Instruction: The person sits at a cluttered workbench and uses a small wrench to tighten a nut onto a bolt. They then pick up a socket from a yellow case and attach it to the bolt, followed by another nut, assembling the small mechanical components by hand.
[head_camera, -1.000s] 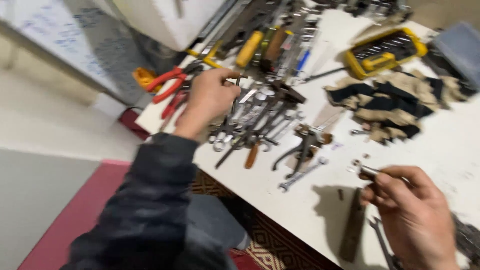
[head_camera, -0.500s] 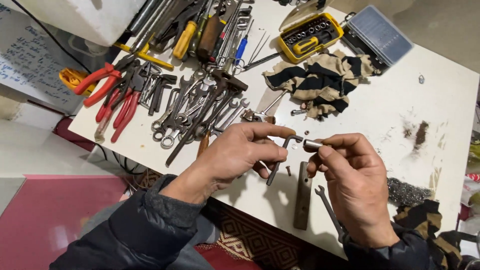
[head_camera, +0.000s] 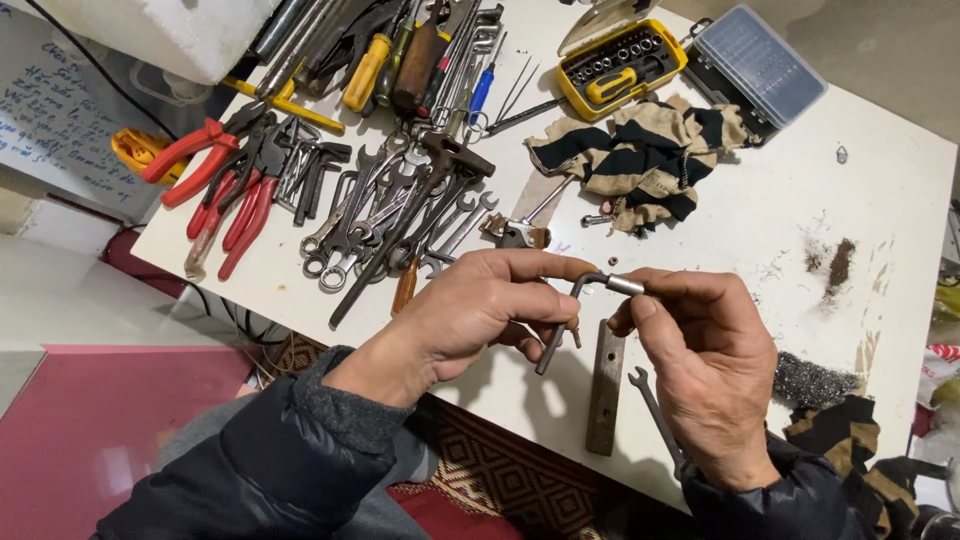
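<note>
My left hand (head_camera: 480, 310) and my right hand (head_camera: 705, 365) meet over the near edge of the white table (head_camera: 760, 230). Between them is a bent dark metal hex key (head_camera: 565, 320). My left hand pinches its bend and long arm. My right hand's thumb and fingers grip a small shiny metal sleeve (head_camera: 625, 285) on the key's short arm. A flat rusty metal bar (head_camera: 605, 390) and a small spanner (head_camera: 655, 410) lie on the table just below the hands.
A heap of spanners (head_camera: 400, 215), red-handled pliers (head_camera: 225, 195), screwdrivers (head_camera: 400, 55), a yellow bit-set case (head_camera: 620, 65), a clear plastic box (head_camera: 760, 65), a striped cloth (head_camera: 650, 155) and steel wool (head_camera: 815, 380) lie on the table. Red floor mat (head_camera: 110, 430) lies below left.
My left hand left the spanner pile and came to my right hand. Both now hold the hex key, and the view has moved closer and steadied.
</note>
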